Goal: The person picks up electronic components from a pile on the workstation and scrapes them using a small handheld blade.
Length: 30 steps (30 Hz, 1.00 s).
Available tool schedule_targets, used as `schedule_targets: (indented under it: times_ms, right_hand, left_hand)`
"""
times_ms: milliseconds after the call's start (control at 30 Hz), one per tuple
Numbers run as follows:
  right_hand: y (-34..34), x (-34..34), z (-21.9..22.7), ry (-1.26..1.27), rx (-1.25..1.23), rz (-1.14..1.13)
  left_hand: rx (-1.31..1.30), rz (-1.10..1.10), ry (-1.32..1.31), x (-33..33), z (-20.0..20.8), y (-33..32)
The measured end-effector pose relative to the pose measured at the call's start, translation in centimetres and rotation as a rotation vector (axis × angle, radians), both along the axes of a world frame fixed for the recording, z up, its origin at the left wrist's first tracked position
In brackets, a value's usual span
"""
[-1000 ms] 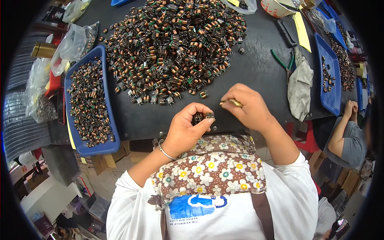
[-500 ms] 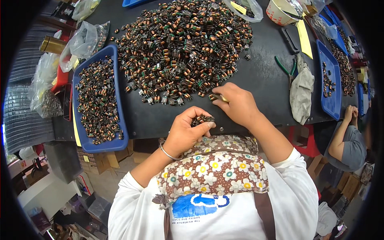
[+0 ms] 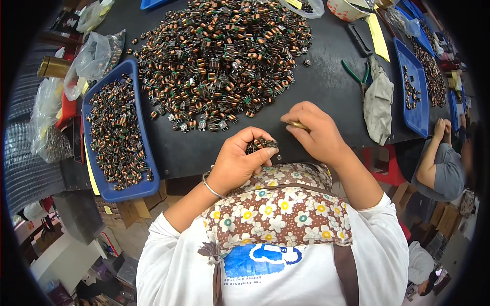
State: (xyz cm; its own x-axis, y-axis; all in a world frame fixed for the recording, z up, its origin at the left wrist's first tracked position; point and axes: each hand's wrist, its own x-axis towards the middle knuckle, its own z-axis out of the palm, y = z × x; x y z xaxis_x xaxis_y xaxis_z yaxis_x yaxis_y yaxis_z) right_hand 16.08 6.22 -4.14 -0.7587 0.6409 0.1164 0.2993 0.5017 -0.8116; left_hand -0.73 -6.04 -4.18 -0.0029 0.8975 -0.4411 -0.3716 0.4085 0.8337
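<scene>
My left hand (image 3: pixel 239 155) is closed around a small bunch of copper-wound coils (image 3: pixel 261 145), which show between thumb and curled fingers near the table's front edge. To its right, my right hand (image 3: pixel 317 133) pinches a slim brass-coloured tool (image 3: pixel 298 124) between thumb and fingers. Most of that tool is hidden in the palm, so its kind is unclear. No coil shows at its tip. The two hands are apart. Beyond them rises a large heap of similar coils (image 3: pixel 219 61), copper and black with bits of green and metal pins.
A blue tray (image 3: pixel 139 191) of coils stands left, beside plastic bags (image 3: pixel 94 58). On the right lie green-handled pliers (image 3: pixel 357 74), a grey cloth (image 3: pixel 378 104) and another blue tray (image 3: pixel 416 115) with fewer coils. A patterned tub (image 3: pixel 347 9) stands far right. Another person's hands (image 3: pixel 443 127) rest beyond.
My right hand has moved right, away from the heap's near edge; the coil at its fingertips no longer shows there. My left hand keeps its hold. The whole view has shifted slightly.
</scene>
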Motion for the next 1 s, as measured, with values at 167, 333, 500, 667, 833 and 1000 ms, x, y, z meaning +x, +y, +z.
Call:
schedule_targets:
  times_ms: [167,333,500,667,833,1000]
  right_hand:
    - [0.0,2.3,1.8,0.040,-0.032,0.208]
    - [0.8,4.4,2.3,0.000,0.136,0.243]
    - [1.8,5.4,3.7,-0.103,0.081,0.298]
    - [2.9,4.4,4.6,-0.207,0.016,0.384]
    - [4.5,3.0,3.0,-0.064,-0.117,0.312]
    - [4.7,2.1,0.5,-0.143,-0.020,0.025]
  left_hand:
    - [0.000,-0.090,-0.022,1.4,0.0,0.8]
    - [0.030,-0.213,0.008,2.7,-0.1,2.4]
    - [0.143,-0.230,0.023,3.5,0.1,3.2]
    - [0.120,-0.212,0.037,2.8,0.0,3.2]
    - [0.003,-0.184,0.000,1.3,0.7,3.6]
    - [-0.027,-0.149,-0.148,0.1,0.3,4.3]
